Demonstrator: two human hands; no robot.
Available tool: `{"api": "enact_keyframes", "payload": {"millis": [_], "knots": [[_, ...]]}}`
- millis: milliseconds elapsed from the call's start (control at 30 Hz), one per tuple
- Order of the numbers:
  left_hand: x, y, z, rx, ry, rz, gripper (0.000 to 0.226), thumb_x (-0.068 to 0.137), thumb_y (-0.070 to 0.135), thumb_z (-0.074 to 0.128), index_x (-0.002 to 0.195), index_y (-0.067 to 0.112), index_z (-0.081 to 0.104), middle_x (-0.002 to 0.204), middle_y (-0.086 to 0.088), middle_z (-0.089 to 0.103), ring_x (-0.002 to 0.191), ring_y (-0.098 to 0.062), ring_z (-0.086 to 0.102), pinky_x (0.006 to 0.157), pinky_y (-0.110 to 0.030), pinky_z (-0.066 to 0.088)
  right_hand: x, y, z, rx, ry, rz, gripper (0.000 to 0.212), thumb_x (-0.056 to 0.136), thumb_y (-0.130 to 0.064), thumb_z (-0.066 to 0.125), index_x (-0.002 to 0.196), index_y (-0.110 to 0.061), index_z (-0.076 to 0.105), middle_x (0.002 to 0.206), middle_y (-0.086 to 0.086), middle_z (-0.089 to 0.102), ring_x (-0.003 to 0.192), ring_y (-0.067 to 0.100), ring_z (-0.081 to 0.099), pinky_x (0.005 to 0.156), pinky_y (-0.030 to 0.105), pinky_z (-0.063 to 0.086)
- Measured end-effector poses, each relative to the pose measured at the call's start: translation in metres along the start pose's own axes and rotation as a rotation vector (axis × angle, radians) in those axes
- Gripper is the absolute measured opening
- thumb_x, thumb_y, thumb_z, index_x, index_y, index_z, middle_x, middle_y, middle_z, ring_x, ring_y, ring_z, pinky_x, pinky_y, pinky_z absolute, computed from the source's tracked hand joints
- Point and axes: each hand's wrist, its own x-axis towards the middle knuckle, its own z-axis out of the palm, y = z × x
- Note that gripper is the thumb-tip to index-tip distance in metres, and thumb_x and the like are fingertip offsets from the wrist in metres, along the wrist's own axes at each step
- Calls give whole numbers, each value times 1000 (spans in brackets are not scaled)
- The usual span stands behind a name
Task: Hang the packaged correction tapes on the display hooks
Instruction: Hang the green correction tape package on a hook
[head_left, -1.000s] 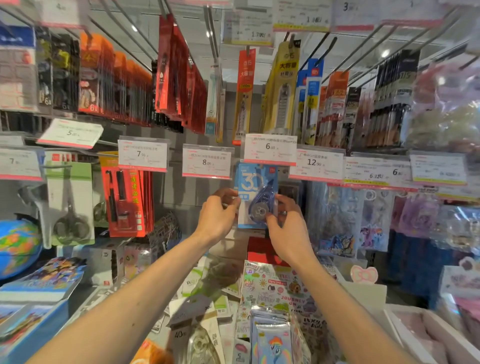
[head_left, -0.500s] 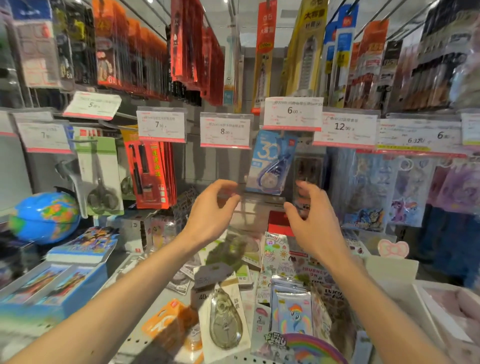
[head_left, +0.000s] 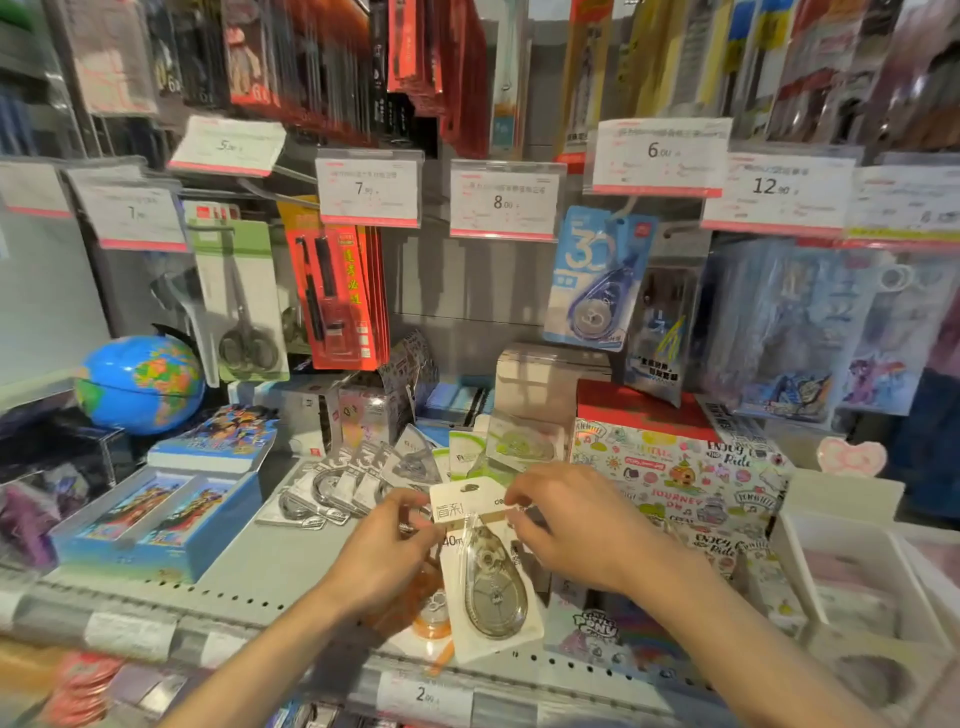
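Two hands, left hand (head_left: 387, 558) and right hand (head_left: 571, 525), pinched the white correction tape pack (head_left: 485, 569), fingers clamped on its top corners, above the shelf (head_left: 291, 561). The blue pack (head_left: 597, 278) hung at 12 o'clock. Risk: this thin card could bend and miss its hook.

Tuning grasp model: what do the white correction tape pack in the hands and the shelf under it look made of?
White correction tape pack: matte white card backing, with what looks like a clear plastic blister that glints over the grey dispenser. Shelf: probably painted metal, going by its flat grey surface and the row of punched holes along the front edge.
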Motion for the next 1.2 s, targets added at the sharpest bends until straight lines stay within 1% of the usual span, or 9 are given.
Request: {"api": "enact_keyframes", "payload": {"millis": [133, 233, 367, 500, 600, 767, 867, 1033, 1200], "knots": [[-2, -6, 4, -158, -68, -50, 8, 96, 18, 64, 100, 12, 61, 84, -8, 71, 56, -13, 64, 56, -32, 54, -1, -6, 3, -57, -137, 28, 27, 97, -34, 48, 112, -21, 65, 111, -1, 69, 99, 22, 64, 83, 36, 52], [0, -4, 6, -227, -101, -70, 7, 97, 12, 61, 95, 5, 61, 66, -5, 63, 53, -15, 61, 54, -32, 51, 9, -3, 9, -84, -120, 65, 26, 96, -30, 47, 105, -16, 67, 107, 3, 66, 99, 24, 63, 82, 40, 53], [5, -4, 8, -256, -130, -77, 6, 96, 12, 62, 93, 7, 62, 61, -4, 58, 56, -22, 55, 57, -37, 46, 36, 2, 21, -163, -125, 143, 24, 95, -13, 49, 110, -6, 67, 129, 15, 48, 123, 33, 44, 99, 44, 45], [6, -4, 8, -272, -133, -81, 6, 97, 11, 61, 95, 6, 60, 60, -4, 59, 54, -22, 55, 52, -32, 46, 58, 4, 29, -196, -306, 182, 38, 92, -11, 50, 127, -5, 60, 153, 19, 25, 141, 43, 27, 114, 51, 32], [6, -3, 7, -322, -108, -91, 8, 96, 10, 62, 101, 5, 59, 65, -7, 59, 53, -21, 55, 49, -31, 46, 61, 4, 33, -213, -343, 183, 39, 92, -10, 47, 129, -1, 54, 147, 22, 31, 131, 43, 42, 107, 51, 40], [18, 4, -7, -167, 59, 9, 10, 96, 26, 60, 106, 25, 61, 85, 4, 69, 73, -15, 67, 68, -30, 54, 55, 2, 33, -220, -243, 176, 41, 91, -1, 45, 130, 6, 51, 148, 23, 36, 129, 40, 45, 109, 46, 39], [33, 23, -15, -166, 130, 51, 10, 99, 22, 56, 103, 20, 66, 91, 4, 72, 77, -10, 66, 67, -26, 52, 53, 1, 32, -202, -117, 153, 39, 89, 2, 47, 127, 5, 55, 147, 17, 36, 131, 35, 43, 110, 39, 36], [63, 64, -16, -397, -37, -71, 24, 102, 22, 54, 105, 4, 69, 93, -10, 77, 59, -17, 60, 43, -21, 46, 46, 0, 27, -198, 18, 57, 57, 88, 3, 49, 144, 0, 43, 154, 10, 29, 139, 28, 36, 113, 35, 37], [88, 80, -9, -492, -138, -174, 31, 98, 28, 63, 104, -2, 70, 96, -16, 78, 58, -17, 68, 44, -21, 47, 37, 1, 23, -206, 19, 15, 63, 88, 1, 46, 150, 1, 34, 158, 10, 24, 145, 25, 27, 118, 31, 29]]}}
